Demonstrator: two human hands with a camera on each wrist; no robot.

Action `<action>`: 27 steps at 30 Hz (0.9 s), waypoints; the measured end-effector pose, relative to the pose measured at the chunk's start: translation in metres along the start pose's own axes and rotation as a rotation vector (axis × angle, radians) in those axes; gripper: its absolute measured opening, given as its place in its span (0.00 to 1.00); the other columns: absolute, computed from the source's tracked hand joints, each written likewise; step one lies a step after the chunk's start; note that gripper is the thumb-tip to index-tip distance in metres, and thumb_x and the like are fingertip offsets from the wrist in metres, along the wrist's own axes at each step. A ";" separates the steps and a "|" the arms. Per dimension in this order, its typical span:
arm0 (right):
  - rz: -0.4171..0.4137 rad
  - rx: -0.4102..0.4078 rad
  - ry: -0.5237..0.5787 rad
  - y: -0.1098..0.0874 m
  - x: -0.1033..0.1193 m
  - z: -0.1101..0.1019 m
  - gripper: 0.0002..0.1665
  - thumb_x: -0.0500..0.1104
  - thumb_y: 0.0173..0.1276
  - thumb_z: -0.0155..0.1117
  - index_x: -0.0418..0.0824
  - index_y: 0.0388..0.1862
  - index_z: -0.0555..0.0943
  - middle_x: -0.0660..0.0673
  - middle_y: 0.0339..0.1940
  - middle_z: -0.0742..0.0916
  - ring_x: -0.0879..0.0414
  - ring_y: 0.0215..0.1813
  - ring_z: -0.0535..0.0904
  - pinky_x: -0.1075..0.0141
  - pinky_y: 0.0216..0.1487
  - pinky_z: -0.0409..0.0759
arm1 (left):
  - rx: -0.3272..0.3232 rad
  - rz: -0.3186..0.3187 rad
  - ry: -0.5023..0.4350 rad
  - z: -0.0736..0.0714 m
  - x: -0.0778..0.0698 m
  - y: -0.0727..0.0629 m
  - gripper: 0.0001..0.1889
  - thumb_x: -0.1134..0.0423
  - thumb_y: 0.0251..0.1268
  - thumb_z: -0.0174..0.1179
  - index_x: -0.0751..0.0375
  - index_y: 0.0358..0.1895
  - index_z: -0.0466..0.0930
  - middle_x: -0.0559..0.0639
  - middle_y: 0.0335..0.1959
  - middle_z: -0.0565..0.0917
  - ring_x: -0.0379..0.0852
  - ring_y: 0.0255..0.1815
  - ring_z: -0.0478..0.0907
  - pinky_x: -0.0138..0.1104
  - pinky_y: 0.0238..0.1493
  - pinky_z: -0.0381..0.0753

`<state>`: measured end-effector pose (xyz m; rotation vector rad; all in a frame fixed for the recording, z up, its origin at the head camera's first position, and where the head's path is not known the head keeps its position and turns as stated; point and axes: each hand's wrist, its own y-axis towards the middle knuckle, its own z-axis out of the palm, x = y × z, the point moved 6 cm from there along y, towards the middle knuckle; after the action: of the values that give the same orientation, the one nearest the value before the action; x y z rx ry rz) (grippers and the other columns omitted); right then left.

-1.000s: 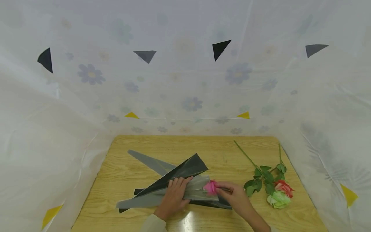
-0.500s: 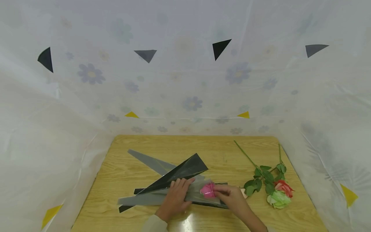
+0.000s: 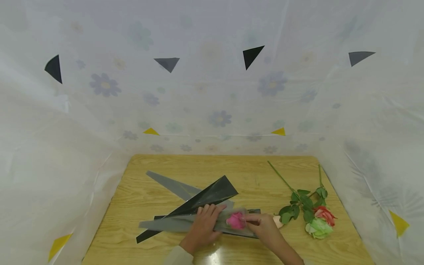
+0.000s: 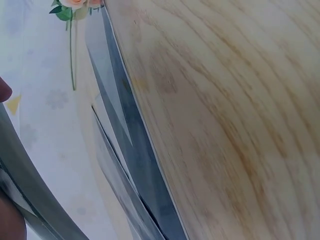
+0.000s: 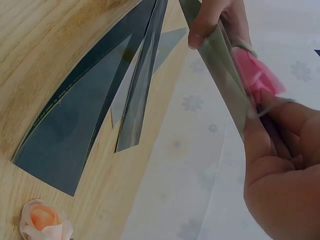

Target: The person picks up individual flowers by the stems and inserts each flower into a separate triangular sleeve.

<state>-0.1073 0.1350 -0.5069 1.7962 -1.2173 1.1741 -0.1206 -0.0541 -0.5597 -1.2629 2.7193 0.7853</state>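
Note:
A pink artificial rose (image 3: 236, 220) lies in the mouth of a grey translucent flower sleeve (image 3: 165, 225), its stem hidden. My left hand (image 3: 203, 223) grips the sleeve round its middle, thumb (image 5: 199, 36) on the near side in the right wrist view. With thumb and forefinger, my right hand (image 3: 267, 227) pinches the sleeve's rim beside the bloom; in the right wrist view a fingertip is against the pink petals (image 5: 257, 75). In the left wrist view only bits of the left hand (image 4: 10, 217) and the grey sleeve (image 4: 37, 185) show.
Black sleeves (image 3: 212, 191) and another grey sleeve (image 3: 172, 184) lie crossed on the wooden table (image 3: 112, 228). On the right are a red rose (image 3: 324, 214), a pale green rose (image 3: 318, 228) and a peach rose (image 3: 278, 221). White floral sheeting (image 3: 212, 92) surrounds the table.
The pink rose has shifted slightly left, deeper into the sleeve, with its face turned more upward. The right hand followed along the rim, and the peach rose came into sight beside it.

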 end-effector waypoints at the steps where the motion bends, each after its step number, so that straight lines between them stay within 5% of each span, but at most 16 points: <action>1: -0.009 0.018 -0.006 0.000 0.001 0.001 0.10 0.35 0.61 0.63 0.36 0.41 0.85 0.40 0.42 0.86 0.56 0.44 0.82 0.69 0.39 0.79 | -0.001 0.002 0.000 0.000 -0.001 0.000 0.46 0.55 0.36 0.66 0.50 0.68 0.60 0.40 0.40 0.66 0.41 0.35 0.54 0.36 0.36 0.49; 7: -0.016 0.129 -0.008 -0.002 0.002 0.008 0.12 0.34 0.62 0.61 0.37 0.44 0.85 0.45 0.42 0.86 0.59 0.47 0.80 0.69 0.42 0.78 | 0.014 0.008 0.026 0.000 -0.004 0.001 0.48 0.51 0.34 0.68 0.47 0.69 0.59 0.39 0.41 0.68 0.41 0.35 0.56 0.35 0.36 0.50; 19: -0.128 0.170 -0.192 -0.002 0.008 0.013 0.18 0.29 0.61 0.59 0.37 0.50 0.82 0.41 0.47 0.84 0.66 0.38 0.77 0.71 0.30 0.75 | 0.034 0.040 0.061 0.004 -0.012 0.002 0.49 0.49 0.37 0.65 0.45 0.70 0.55 0.39 0.42 0.68 0.40 0.37 0.58 0.34 0.36 0.53; 27: -0.158 0.392 -0.088 -0.007 0.002 0.019 0.24 0.31 0.68 0.51 0.34 0.63 0.71 0.37 0.60 0.76 0.54 0.61 0.71 0.62 0.53 0.74 | 0.059 0.051 0.068 0.005 -0.017 0.004 0.47 0.45 0.40 0.65 0.44 0.69 0.57 0.40 0.44 0.68 0.39 0.42 0.62 0.34 0.38 0.56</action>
<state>-0.0948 0.1197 -0.5122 2.2071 -0.9150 1.3207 -0.1133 -0.0373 -0.5582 -1.2355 2.8157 0.6727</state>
